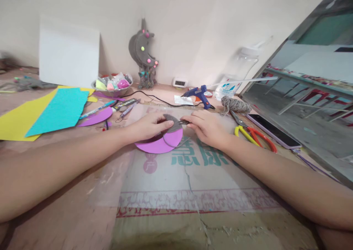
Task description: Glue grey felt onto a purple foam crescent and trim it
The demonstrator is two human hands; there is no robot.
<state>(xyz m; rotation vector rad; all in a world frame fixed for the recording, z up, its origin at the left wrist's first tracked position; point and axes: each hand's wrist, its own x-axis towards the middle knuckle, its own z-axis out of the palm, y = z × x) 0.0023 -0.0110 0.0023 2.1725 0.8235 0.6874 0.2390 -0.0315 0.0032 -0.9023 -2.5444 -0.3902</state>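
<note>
A purple foam crescent point(154, 145) lies under my hands, its upper right part wrapped in grey yarn point(173, 124). My left hand point(150, 125) grips the crescent, thumb resting on the wrapped section. Just right of it, my right hand point(205, 127) pinches a small grey bundle of the yarn between thumb and fingers. A loose loop of yarn hangs across the purple face. The crescent's upper left part is hidden behind my left hand.
Scissors point(248, 132), a phone point(273, 130) and a yarn skein point(235, 105) lie right. A blue glue gun point(200, 94) sits behind. Yellow foam point(16, 121), turquoise foam point(59, 112) and pens point(96, 109) lie left. A yarn-wrapped moon point(138, 51) hangs against the wall.
</note>
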